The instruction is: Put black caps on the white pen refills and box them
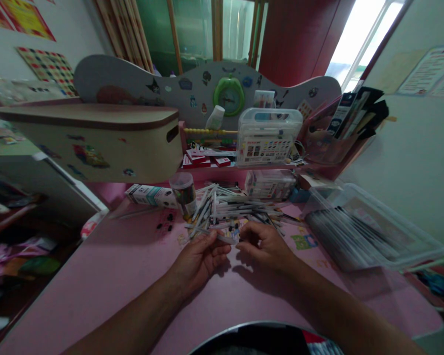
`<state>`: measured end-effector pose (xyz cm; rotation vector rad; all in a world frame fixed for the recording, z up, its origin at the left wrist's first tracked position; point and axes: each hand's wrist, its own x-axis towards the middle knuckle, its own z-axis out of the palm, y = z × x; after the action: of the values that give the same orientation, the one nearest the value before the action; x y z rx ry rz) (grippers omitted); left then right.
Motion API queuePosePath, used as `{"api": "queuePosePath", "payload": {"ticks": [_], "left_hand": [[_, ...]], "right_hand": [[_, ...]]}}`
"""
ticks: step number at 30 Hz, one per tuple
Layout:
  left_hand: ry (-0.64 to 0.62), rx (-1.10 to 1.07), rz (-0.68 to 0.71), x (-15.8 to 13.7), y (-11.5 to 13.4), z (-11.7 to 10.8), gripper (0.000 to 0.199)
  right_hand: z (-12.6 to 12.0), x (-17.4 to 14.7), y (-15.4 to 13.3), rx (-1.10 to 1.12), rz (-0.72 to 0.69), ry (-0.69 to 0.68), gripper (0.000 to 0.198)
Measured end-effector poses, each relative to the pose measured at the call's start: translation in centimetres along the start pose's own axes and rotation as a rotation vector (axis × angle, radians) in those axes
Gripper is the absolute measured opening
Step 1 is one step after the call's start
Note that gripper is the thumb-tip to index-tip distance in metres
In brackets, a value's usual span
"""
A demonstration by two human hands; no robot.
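Over the front of the pink desk, my left hand [203, 256] pinches a thin whitish pen-like stick [225, 239] between thumb and fingers. The stick points toward my right hand [262, 244], whose thumb and fingers close together at its end. A tiny dark spot shows at those fingertips, too small to name. Just beyond both hands spreads a loose pile of thin white, grey and black sticks [225, 207]. Several small black pieces [169, 217] lie on the desk to the left of the pile.
A clear jar [183, 192] and a long printed box [150, 195] stand behind on the left. At right, a transparent bin [387, 227] holds dark, slender sticks. The shelf above carries a clear plastic case [268, 140], a green clock [228, 97] and a large box [96, 148].
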<state>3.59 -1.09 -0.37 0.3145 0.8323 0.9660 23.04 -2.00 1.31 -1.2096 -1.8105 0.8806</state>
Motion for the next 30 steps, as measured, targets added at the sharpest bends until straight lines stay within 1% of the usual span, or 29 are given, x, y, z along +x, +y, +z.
{"api": "queuePosePath", "payload": {"ticks": [2,4,5,7,9,10,14,18,20,21,23,24,26,27,28,30], "left_hand": [[0.036,-0.021,0.021,0.2,0.2,0.0,0.016],[0.068,-0.042,0.047,0.4,0.3,-0.1,0.016],[0.079,-0.047,0.059,0.5,0.3,-0.2,0.016],[0.090,-0.045,0.078,0.6,0.3,-0.3,0.017],[0.088,-0.034,0.092,0.6,0.3,-0.3,0.016],[0.088,-0.028,0.098,0.6,0.2,-0.3,0.016],[0.078,-0.006,0.107,0.7,0.1,-0.4,0.015],[0.056,0.005,0.108,0.7,0.1,-0.6,0.013],[0.048,0.009,0.109,0.7,0.0,-0.6,0.013],[0.043,0.011,0.110,0.7,0.0,-0.6,0.012],[0.029,0.017,0.115,0.7,0.0,-0.7,0.011],[0.021,0.019,0.117,0.7,0.0,-0.7,0.010],[0.012,0.023,0.115,0.7,0.0,-0.7,0.009],[0.010,0.025,0.114,0.7,0.0,-0.7,0.009],[0.007,0.027,0.115,0.7,0.0,-0.7,0.009],[0.006,0.030,0.119,0.7,0.0,-0.7,0.009]], "right_hand": [[-1.0,0.4,0.4,0.000,0.011,0.072,0.011],[-2.1,0.9,0.9,-0.113,-0.019,0.139,0.011],[-2.6,1.0,1.1,-0.212,-0.042,0.124,0.011],[-2.9,1.1,1.4,-0.435,-0.061,0.013,0.011],[-2.7,0.9,1.3,-0.609,-0.037,-0.117,0.011],[-2.3,0.7,1.3,-0.666,-0.021,-0.154,0.012],[-0.8,0.2,1.2,-0.753,0.000,-0.163,0.018],[-0.3,0.5,1.5,-0.756,0.012,-0.161,0.020],[-0.4,0.6,1.5,-0.681,-0.006,-0.111,0.019],[-0.5,0.7,1.5,-0.604,-0.020,-0.073,0.017],[-0.5,0.7,1.4,-0.362,-0.021,-0.001,0.015],[-0.5,0.7,1.4,-0.205,0.007,0.013,0.015],[-0.3,0.6,1.6,0.111,0.111,-0.016,0.016],[-0.1,0.5,1.6,0.232,0.162,-0.040,0.016],[0.0,0.5,1.7,0.308,0.191,-0.058,0.016],[0.3,0.4,1.5,0.321,0.182,-0.057,0.017]]}}
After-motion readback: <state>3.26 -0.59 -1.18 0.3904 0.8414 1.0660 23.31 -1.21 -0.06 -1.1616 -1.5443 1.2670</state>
